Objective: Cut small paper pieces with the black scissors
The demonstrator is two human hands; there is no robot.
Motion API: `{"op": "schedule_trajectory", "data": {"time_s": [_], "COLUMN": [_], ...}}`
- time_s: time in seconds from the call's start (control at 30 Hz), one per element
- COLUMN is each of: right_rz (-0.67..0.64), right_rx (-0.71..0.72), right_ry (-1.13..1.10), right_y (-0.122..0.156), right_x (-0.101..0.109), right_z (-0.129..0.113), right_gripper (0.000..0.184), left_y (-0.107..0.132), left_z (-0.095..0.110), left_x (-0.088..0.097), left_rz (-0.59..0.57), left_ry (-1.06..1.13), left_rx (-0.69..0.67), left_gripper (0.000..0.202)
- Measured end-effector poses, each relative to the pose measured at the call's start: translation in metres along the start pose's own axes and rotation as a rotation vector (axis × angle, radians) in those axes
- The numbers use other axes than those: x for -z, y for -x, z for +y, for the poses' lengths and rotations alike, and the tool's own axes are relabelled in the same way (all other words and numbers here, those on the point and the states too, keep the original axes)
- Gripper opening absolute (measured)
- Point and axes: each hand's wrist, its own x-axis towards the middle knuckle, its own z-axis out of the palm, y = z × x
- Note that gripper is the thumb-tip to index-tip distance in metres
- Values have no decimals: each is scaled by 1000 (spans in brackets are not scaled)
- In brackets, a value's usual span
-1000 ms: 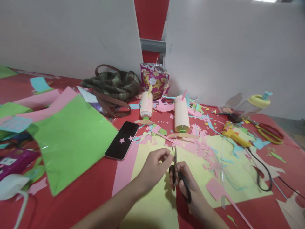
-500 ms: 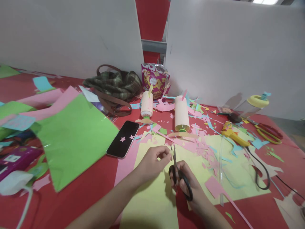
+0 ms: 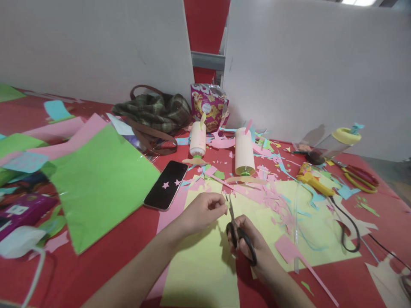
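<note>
Both hands have crept a touch left since half a second back, and the scissors (image 3: 233,222) lean a bit more that way now. Only the head view here. The left hand (image 3: 205,210) has thumb and finger pinched on a tiny yellowish-green scrap (image 3: 227,205), held right beside the scissor blades, above a pale yellow sheet (image 3: 199,273). Can't tell if metal touches paper. The right hand (image 3: 250,239) is curled round the black handles, blades slightly apart and pointing away from the person.

That scrap is probably super light, bendy and easy to crease or tear, so an edge pinch well clear of the blades seems the way to go. Scissors look stiff and lightish, best held by the loops.

Around it, the red desk (image 3: 125,239) is a mess: phone (image 3: 170,175) with pink stars (image 3: 165,185) to the left, two cream tubes (image 3: 244,149) ahead, yellow glue gun (image 3: 316,182) to the right. Pink clippings (image 3: 282,214) crowd the space past the right hand, likely the main nuisance.
</note>
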Motion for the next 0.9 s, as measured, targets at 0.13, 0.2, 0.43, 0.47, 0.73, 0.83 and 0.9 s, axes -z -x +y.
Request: {"op": "schedule_trajectory", "data": {"time_s": [0.13, 0.2, 0.43, 0.47, 0.73, 0.83, 0.9], "right_rz": [3, 3, 23, 31, 132, 196, 225], "right_rx": [-26, -42, -82, -95, -141, -76, -22], "right_ry": [-6, -1, 21, 27, 80, 61, 23], "right_y": [0, 0, -2, -2, -4, -5, -6], "right_x": [0, 0, 0, 0, -2, 0, 1], "right_z": [-2, -3, -2, -2, -4, -2, -1], "right_gripper": [33, 34, 36, 36, 30, 28, 29], "left_y": [-1, -1, -2, -2, -4, -3, -2], "left_z": [-2, -5, -14, -15, -17, -14, -13], "left_x": [1, 2, 9, 10, 13, 10, 6], "left_rz": [-25, -41, -109, -114, -128, -144, -165], "left_ry": [9, 2, -16, -19, -46, -44, -47], "left_rx": [-3, -9, -12, -8, 6, 14, 18], "left_gripper": [16, 16, 18, 19, 18, 16, 15]}}
